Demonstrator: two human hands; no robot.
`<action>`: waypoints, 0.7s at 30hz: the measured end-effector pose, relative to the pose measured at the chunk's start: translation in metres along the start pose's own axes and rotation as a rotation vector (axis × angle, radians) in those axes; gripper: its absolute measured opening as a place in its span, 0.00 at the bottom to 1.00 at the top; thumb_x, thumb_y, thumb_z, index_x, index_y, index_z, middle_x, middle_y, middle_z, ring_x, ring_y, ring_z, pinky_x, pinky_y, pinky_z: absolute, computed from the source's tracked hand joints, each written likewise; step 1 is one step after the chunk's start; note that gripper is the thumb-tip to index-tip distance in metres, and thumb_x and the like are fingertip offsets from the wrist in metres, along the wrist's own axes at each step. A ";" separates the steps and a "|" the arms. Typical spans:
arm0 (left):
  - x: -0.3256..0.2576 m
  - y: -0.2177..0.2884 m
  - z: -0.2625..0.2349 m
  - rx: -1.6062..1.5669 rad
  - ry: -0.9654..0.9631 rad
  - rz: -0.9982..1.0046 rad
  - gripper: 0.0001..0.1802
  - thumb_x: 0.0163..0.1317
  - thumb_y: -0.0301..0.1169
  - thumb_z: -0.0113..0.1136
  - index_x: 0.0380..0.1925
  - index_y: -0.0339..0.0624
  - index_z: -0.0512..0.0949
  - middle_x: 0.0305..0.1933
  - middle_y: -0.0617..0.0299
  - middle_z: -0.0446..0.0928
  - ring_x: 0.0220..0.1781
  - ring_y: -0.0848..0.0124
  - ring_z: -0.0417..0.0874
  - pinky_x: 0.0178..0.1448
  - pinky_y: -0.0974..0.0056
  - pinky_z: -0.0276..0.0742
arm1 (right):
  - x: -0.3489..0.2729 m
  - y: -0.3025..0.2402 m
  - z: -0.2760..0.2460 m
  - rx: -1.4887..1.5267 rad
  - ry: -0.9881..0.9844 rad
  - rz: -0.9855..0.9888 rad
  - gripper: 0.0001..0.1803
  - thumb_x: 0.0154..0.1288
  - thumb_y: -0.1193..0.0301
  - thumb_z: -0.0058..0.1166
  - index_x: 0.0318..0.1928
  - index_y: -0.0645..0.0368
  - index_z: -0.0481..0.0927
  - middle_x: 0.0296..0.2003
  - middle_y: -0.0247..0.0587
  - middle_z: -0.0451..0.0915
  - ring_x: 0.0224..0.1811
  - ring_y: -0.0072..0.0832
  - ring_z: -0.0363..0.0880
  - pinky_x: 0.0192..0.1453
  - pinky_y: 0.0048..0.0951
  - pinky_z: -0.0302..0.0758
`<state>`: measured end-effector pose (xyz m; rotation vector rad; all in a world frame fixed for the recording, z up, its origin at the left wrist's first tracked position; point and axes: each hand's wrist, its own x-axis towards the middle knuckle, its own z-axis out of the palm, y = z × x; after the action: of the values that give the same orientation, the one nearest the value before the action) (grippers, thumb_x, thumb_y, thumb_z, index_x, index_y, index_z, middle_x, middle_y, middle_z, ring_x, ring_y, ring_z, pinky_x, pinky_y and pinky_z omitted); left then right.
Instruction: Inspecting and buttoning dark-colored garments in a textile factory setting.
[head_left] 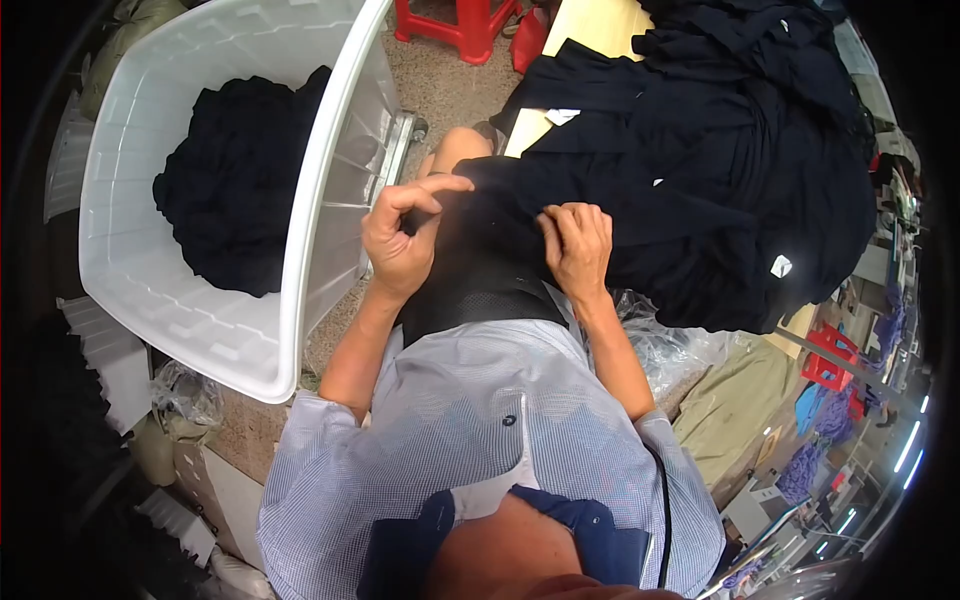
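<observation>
A black garment [490, 250] lies across my lap. My left hand [400, 235] hovers over its left edge with the fingers curled and the index finger bent toward the thumb; whether it pinches anything is too small to tell. My right hand [578, 245] presses down on the same garment with fingers closed on the fabric. A large heap of black garments [720, 150] covers the table [590, 25] just beyond my right hand.
A big white plastic tub [130, 250] stands at my left with a pile of black clothes [240, 180] inside. A red plastic stool [455, 25] is on the floor ahead. Clear plastic bags [670, 345] lie at my right side.
</observation>
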<state>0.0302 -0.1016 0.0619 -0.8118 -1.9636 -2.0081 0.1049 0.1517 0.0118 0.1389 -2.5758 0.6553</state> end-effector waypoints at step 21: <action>0.036 0.046 -0.068 -0.091 0.465 0.057 0.13 0.78 0.13 0.61 0.52 0.40 0.71 0.55 0.36 0.88 0.52 0.59 0.94 0.63 0.57 0.91 | 0.065 -0.058 -0.079 0.851 -0.168 0.073 0.12 0.67 0.84 0.56 0.49 0.73 0.83 0.44 0.47 0.84 0.45 0.33 0.83 0.53 0.29 0.76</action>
<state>0.0089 -0.1636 0.1231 -0.3640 -1.5799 -2.0352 0.0933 0.1390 0.1281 0.3829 -2.2777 1.7890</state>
